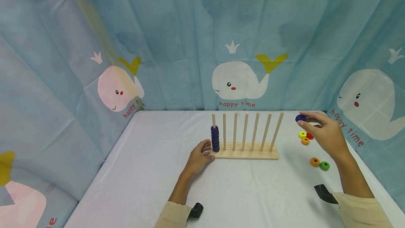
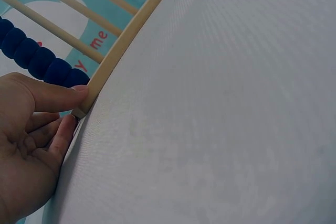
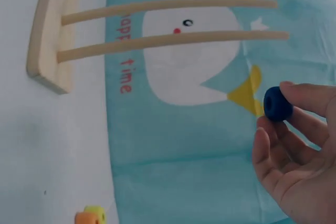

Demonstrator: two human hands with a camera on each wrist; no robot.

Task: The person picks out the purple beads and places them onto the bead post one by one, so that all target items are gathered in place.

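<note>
A wooden peg rack (image 1: 244, 154) with a row of upright pegs stands on the white table. Its leftmost peg carries a stack of dark blue beads (image 1: 215, 139), and the other pegs are bare. My left hand (image 1: 197, 157) grips the left end of the base, thumb (image 2: 73, 97) on the front edge and fingers round the corner. Off to the right of the rack, my right hand (image 1: 327, 134) pinches a single blue bead (image 3: 277, 104) between thumb and fingers, raised above the table. The bead's hole shows in the right wrist view.
Right of the rack lie a yellow bead (image 1: 302, 134), a red bead (image 1: 309, 135) and an orange bead (image 1: 305, 141) close together. Nearer to me are another orange bead (image 1: 314, 162) and a green bead (image 1: 324, 165). A blue whale-print curtain (image 1: 177, 45) hangs behind the table.
</note>
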